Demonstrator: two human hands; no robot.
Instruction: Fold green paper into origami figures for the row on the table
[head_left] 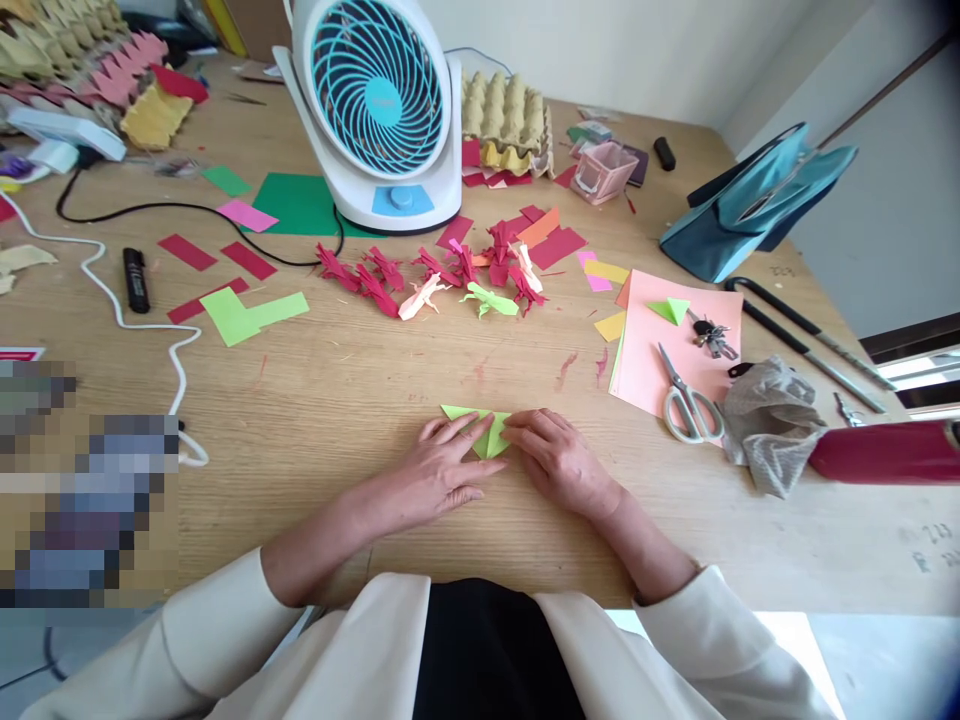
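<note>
Left hand [450, 470] is loose and spread out, palm down, with its fingers laid across a folded bit of light green paper [493, 438]. That paper sits on the tabletop [337, 385], right between the two hands, and it comes to a point on the near side. Right hand [559, 460] has its fingers bent, tips on the paper's right end; can't tell if it's actually pinching or just pressing.

OK, left to right from there. Well off to the left of the left hand there's a white cord [176, 370] snaking along, then a black marker [136, 280], some red strips [187, 252] and light green scraps [231, 318] lying beyond that hand. A white and blue fan [382, 105] stands way past both hands. In front of it, and nearer to the hands, is a bunch of folded paper critters [379, 290], mostly red, with a couple of pale ones and a light green one. Beyond the right hand and off to its right is a pink sheet [637, 365] carrying a green folded triangle [671, 311], scissors [677, 383] and keys [718, 342]. Farther right of that hand: a blue bag [742, 225], then some crumpled wrap [772, 420] up against a dark red cylinder [885, 455].
</note>
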